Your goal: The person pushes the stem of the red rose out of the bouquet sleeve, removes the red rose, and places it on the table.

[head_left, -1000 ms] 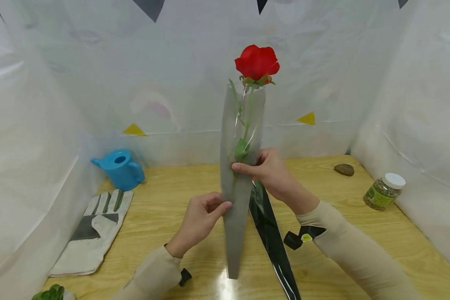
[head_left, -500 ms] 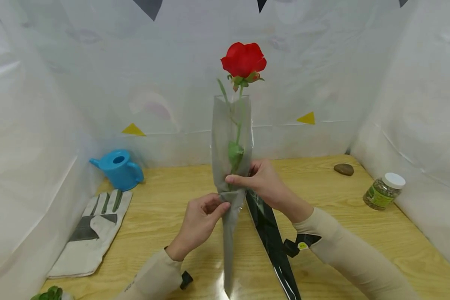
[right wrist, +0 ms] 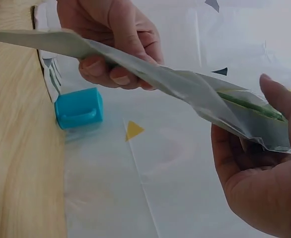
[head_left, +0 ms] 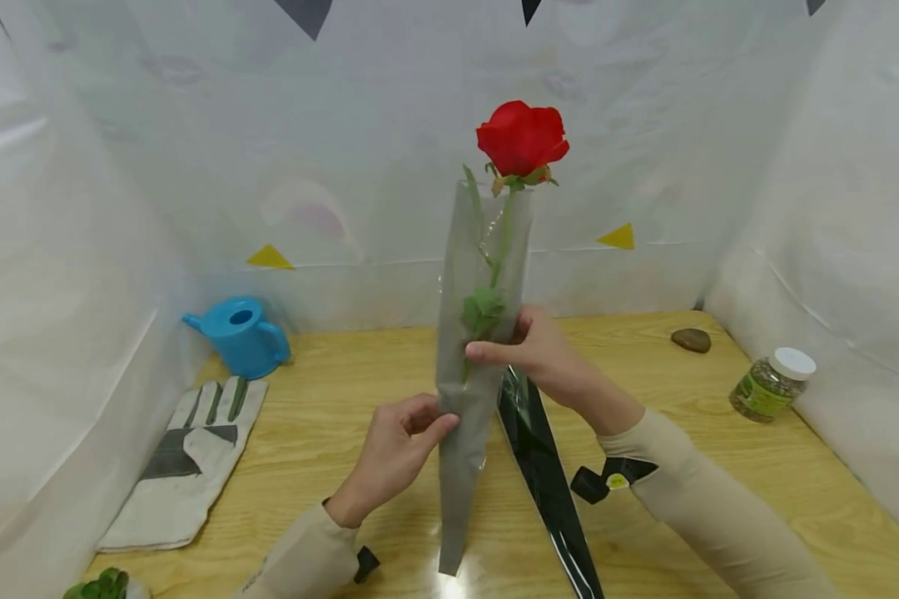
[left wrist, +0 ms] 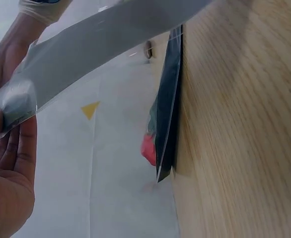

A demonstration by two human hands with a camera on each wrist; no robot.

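A red rose (head_left: 522, 136) with a green stem stands upright inside a long grey-and-clear plastic sleeve (head_left: 468, 391). My right hand (head_left: 537, 353) grips the sleeve and stem at mid-height, just under a leaf. Lower down, my left hand (head_left: 403, 438) pinches the sleeve's left edge between thumb and fingers. The sleeve's narrow tip hangs just above the wooden table (head_left: 719, 449). In the right wrist view the sleeve (right wrist: 185, 84) runs across, held by both hands. In the left wrist view it (left wrist: 101, 44) crosses the top.
A black flower sleeve (head_left: 543, 474) lies on the table behind the grey one. A blue watering can (head_left: 241, 335) and a work glove (head_left: 187, 462) sit at the left. A stone (head_left: 691, 339) and a white-lidded jar (head_left: 772, 384) are at the right. White sheeting walls surround the table.
The rose and sleeve swung left, then back to the right and slightly lower. Both hands kept their hold and moved with it.
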